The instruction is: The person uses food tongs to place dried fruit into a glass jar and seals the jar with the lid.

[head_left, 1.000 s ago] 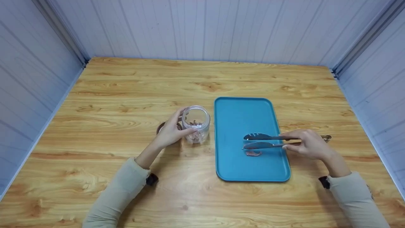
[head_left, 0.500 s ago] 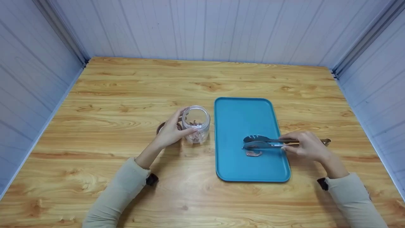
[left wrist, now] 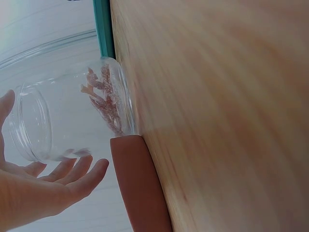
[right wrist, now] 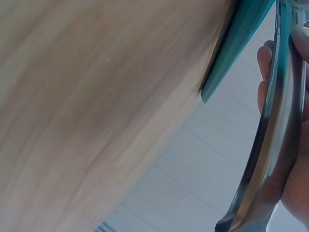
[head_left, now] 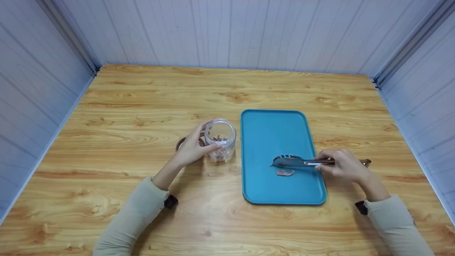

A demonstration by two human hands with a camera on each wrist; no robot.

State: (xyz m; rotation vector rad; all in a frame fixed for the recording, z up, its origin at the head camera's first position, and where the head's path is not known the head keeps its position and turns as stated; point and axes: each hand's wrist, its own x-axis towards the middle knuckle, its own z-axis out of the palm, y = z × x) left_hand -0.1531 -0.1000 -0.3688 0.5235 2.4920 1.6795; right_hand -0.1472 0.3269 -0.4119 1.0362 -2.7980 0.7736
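My left hand (head_left: 193, 147) holds a clear, lidless jar (head_left: 226, 151), thumb on the near side and fingers round the far side. Several reddish-brown dried strips (left wrist: 107, 96) lie at the jar's bottom. With my right hand (head_left: 343, 165) I grip metal food tongs (head_left: 289, 162) by their arms over the blue tray (head_left: 277, 128). The tongs' ends are pressed together, and a thin tip of something pokes out at their left end; what lies between them is hidden. One brownish strip (head_left: 284, 173) lies on the tray just in front of the tongs.
Behind my left hand a brown lid (head_left: 180, 142) lies on the wooden table (head_left: 149, 103), partly covered; its reddish-brown side (left wrist: 140, 183) shows in the left wrist view beside the jar. Pale panelled walls (head_left: 227, 32) enclose the table at the back and sides.
My right hand has squeezed the tongs, so their two ends have come together above the tray. The left hand and jar have stayed still.
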